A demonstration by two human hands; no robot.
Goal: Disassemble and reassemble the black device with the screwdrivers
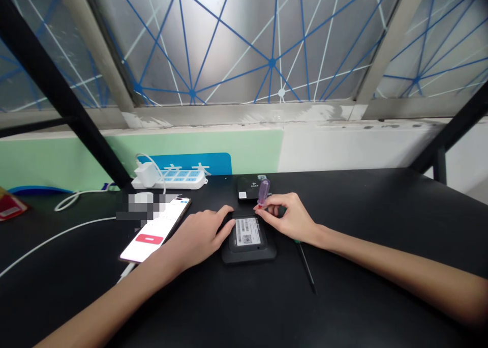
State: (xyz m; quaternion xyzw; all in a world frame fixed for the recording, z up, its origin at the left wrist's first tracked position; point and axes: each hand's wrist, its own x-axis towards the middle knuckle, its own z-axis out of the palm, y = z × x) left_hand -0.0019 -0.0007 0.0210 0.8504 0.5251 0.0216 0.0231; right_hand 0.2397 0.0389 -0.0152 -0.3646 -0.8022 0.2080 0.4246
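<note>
Labelled black device lies on the table before us. Our left hand rests on its edge, fingers loosely together; our right hand pinches a purple screwdriver upright, fingers clamped on it.

Label on black device: barcode, QR, txt too small. Blue sign: white chars, unreadable.

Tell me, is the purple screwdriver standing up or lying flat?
Nearly upright: the purple screwdriver is pinched in the right hand, its handle rising above the pinch, clear of the table.
</note>
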